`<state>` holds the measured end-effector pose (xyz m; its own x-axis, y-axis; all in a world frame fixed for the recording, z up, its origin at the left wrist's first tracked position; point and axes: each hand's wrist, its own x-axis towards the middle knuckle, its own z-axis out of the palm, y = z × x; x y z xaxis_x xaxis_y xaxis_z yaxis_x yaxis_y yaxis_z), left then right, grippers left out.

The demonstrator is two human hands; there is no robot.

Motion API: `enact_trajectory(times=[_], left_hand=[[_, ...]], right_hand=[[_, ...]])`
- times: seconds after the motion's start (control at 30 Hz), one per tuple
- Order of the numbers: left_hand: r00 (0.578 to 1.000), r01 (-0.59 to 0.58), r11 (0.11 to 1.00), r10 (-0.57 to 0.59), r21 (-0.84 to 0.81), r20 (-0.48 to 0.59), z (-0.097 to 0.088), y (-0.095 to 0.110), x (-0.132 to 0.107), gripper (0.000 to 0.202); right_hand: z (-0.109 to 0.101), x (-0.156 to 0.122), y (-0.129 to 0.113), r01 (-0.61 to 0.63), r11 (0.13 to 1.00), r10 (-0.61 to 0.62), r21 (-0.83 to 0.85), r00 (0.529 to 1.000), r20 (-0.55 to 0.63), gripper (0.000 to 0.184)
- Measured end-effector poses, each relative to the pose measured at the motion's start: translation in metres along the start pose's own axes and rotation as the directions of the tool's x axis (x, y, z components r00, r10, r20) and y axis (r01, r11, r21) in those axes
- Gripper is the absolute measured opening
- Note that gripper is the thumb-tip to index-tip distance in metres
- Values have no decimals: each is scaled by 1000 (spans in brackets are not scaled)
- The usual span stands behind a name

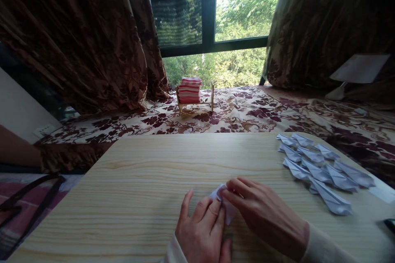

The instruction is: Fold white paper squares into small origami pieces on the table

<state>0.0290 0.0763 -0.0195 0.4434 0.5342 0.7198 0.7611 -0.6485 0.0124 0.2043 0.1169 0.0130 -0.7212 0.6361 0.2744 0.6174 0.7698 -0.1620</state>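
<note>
A small piece of folded white paper [230, 210] lies on the pale wooden table, partly hidden by both hands. My left hand [203, 224] presses its middle fingertips onto the paper, holding it against the tabletop. Its outer finger lifts away to the left, and its thumb is off the paper. From the right, my right hand [262, 209] has its thumb and fingers closed on the paper's upper edge, where a flap curls up. Several folded white paper pieces [311, 172], long and pointed, lie overlapping at the table's right.
The wooden table [138, 176] stands before a ledge with a flowered cloth [247, 111]. On the ledge are a small wooden rack [212, 98] holding pink striped cloths [189, 90] and a white lamp [358, 69]. A dark object [390, 224] sits at the right edge.
</note>
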Motion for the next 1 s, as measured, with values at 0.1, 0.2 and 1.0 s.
enact_trajectory(times=[0.1, 0.2, 1.0], left_hand=[[1000, -1, 1000, 1, -6, 0, -1, 0, 1, 30], [1000, -9, 1000, 10, -6, 24, -2, 0, 1, 34], [975, 177, 983, -181, 40, 129, 7, 17, 1, 42]], right_hand=[[0, 0, 2, 26, 1000, -26, 15, 1000, -7, 24], [1, 0, 5, 42, 999, -42, 2, 999, -15, 22], [-2, 0, 1, 9, 1000, -9, 6, 999, 38, 15]])
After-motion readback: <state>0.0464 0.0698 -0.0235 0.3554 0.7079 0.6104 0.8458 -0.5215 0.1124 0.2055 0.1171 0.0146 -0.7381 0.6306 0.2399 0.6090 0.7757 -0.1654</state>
